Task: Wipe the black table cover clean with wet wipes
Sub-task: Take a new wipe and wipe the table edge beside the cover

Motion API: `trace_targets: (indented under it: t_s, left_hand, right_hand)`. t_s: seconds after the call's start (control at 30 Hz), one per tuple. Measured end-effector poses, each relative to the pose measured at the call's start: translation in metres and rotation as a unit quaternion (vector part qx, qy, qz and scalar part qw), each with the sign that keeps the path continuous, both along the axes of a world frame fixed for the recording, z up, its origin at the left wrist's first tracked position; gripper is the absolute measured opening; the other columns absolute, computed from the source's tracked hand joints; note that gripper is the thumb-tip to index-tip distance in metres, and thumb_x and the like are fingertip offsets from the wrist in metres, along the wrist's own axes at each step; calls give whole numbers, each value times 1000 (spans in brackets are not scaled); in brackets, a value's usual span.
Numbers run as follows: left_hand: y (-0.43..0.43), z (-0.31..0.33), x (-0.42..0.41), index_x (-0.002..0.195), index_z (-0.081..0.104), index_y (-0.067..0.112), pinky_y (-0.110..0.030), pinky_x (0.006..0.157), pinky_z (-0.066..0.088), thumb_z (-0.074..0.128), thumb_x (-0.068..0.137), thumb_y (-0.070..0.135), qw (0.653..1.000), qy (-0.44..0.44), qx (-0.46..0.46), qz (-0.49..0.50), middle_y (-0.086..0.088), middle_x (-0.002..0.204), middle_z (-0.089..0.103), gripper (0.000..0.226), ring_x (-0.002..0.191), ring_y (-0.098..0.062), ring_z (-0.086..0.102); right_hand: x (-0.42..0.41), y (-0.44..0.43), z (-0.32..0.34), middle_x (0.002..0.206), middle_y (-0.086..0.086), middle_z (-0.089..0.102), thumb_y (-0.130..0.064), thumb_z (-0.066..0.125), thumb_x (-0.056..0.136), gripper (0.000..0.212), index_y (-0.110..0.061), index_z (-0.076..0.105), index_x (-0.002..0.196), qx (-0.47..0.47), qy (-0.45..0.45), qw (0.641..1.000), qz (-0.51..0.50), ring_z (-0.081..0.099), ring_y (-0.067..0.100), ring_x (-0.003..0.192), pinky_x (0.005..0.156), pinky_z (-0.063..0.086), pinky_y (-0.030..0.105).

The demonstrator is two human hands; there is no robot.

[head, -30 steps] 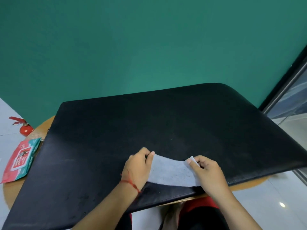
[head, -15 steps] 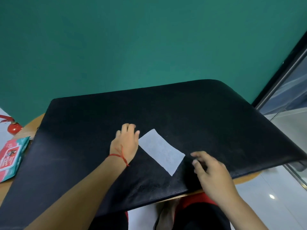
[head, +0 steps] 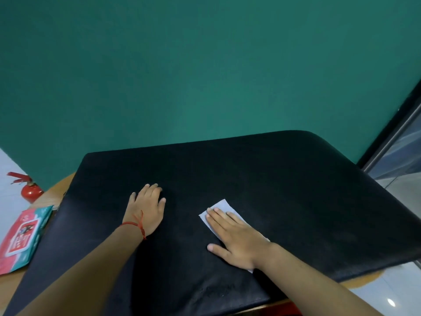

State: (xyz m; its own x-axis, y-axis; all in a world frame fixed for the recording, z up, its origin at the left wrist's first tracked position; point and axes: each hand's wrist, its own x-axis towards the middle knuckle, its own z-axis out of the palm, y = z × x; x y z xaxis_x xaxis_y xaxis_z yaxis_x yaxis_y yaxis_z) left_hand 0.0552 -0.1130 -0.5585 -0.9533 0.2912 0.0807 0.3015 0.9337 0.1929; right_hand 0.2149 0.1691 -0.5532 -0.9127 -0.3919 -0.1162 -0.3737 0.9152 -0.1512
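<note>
the black table cover (head: 262, 174) lies spread over a round wooden table (head: 55, 191), whose pale edge shows at the left and again at the lower right past the cover's rim. 1 white wet wipe (head: 220, 206) lies flat on the cover, in its nearer half and a little right of the middle, set on a slant. the right hand (head: 238, 239) rests palm down on the wipe with its fingers straight and close together, pressing it against the cover rather than gripping it; the thumb is spread out to the side and touches the bare cover. the wipe's far corner shows beyond the fingertips, and a small bit of it shows beside the wrist. the left hand (head: 147, 209) lies palm down on the bare cover, well apart from the wipe, fingers relaxed and slightly spread, holding nothing. a red string bracelet (head: 136, 224) circles that wrist. a red and teal pack of wet wipes (head: 24, 236) lies on the wooden table just beside the cover's left edge. a red fire extinguisher (head: 30, 191) stands on the floor beyond the table's left side. a green wall (head: 205, 65) fills the background, and a dark window frame (head: 397, 135) runs along the right side.
</note>
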Motion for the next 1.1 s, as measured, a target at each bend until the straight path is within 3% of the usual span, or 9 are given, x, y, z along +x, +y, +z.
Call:
trace_targets:
  t_s: [0.3,0.47,0.57,0.67,0.77,0.83,0.9,1.1]
  left_hand:
    - [-12,-14,-9,151,49,26,-48,129,18,41,108,45,995,21,98,12,6,164,40,48,157,-14,26]
    - [-16,-19,-18,151,49,23,-48,125,29,43,105,51,996,13,65,63,0,162,43,54,154,-25,32]
    - [-15,-12,-28,135,60,26,-44,104,45,46,103,49,997,49,20,61,2,138,59,42,128,-25,54]
    - [-16,-2,-49,119,63,27,-40,89,46,49,102,43,996,78,11,50,4,117,61,28,105,-22,56]
    - [-20,-7,-68,135,59,24,-47,107,44,49,102,45,996,66,12,55,0,138,58,41,131,-25,52]
    - [-22,-12,-70,151,49,24,-51,122,29,44,104,50,997,37,24,69,-2,159,45,54,151,-26,34]
    - [-21,-14,-73,156,43,25,-52,127,21,40,105,53,996,22,34,74,-2,166,37,59,156,-25,26]
    - [-20,-18,-74,156,44,26,-52,128,22,40,104,54,996,35,31,77,0,166,38,58,157,-23,27]
  right_hand:
    - [-28,-5,-13,174,-12,-21,-76,15,104,87,-23,-10,169,-15,9,997,-75,-29,1,155,131,-9,36]
    - [-56,-1,-13,174,-13,-20,-74,16,105,84,-25,-9,169,-26,9,994,-106,-27,0,156,131,-9,34]
    - [-75,6,-13,175,-14,-19,-73,16,106,83,-26,-9,169,-29,2,992,-119,-25,-1,156,131,-9,33]
    - [-98,17,-14,175,-15,-16,-72,16,106,81,-27,-6,170,-38,0,990,-137,-23,-1,157,131,-8,32]
    - [-123,33,-16,175,-16,-15,-73,15,105,81,-29,-4,170,-46,-1,987,-156,-22,-2,157,131,-7,33]
    - [-139,44,-16,175,-16,-15,-73,15,105,81,-29,-4,170,-48,1,984,-170,-22,-3,157,131,-7,33]
    - [-161,57,-13,175,-17,-14,-72,17,105,80,-28,-3,170,-43,-1,982,-182,-20,-3,157,131,-7,33]
    - [-232,93,-13,176,-14,-10,-74,13,103,83,-27,1,171,-37,4,973,-227,-14,3,160,132,-3,38]
